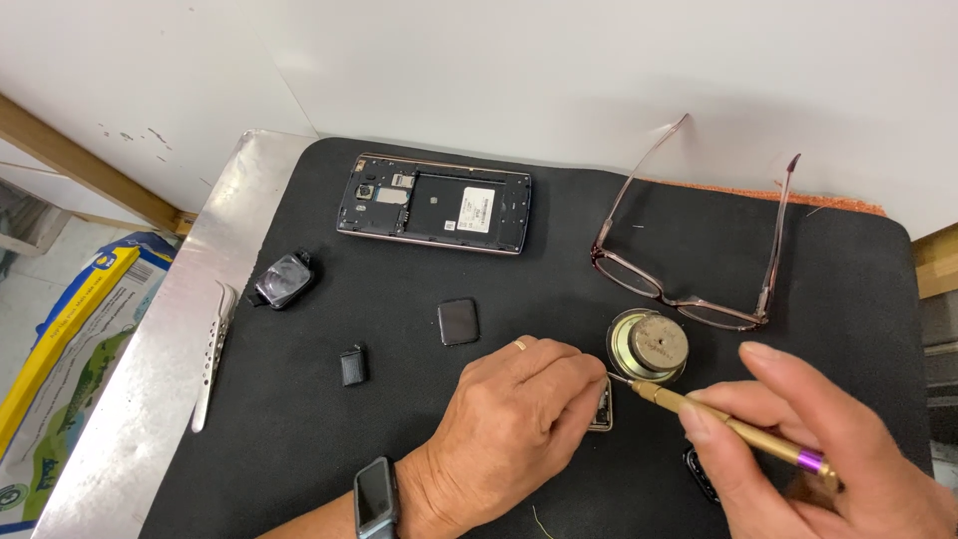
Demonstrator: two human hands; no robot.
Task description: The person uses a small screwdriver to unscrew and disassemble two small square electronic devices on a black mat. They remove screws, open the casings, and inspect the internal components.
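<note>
Brass-coloured screwdriver (733, 429) with a purple band lies pinched in the right hand (828, 449) at the lower right of the frame, its tip angled toward a small watch body (602, 407). That watch body sits at lower centre, mostly under the fingertips of the left hand (504, 424), which press it onto the black mat (299, 439). Just above right rests a round metal speaker (649, 344). Farther up lie glasses (689, 260) and an opened phone (434, 205).
</note>
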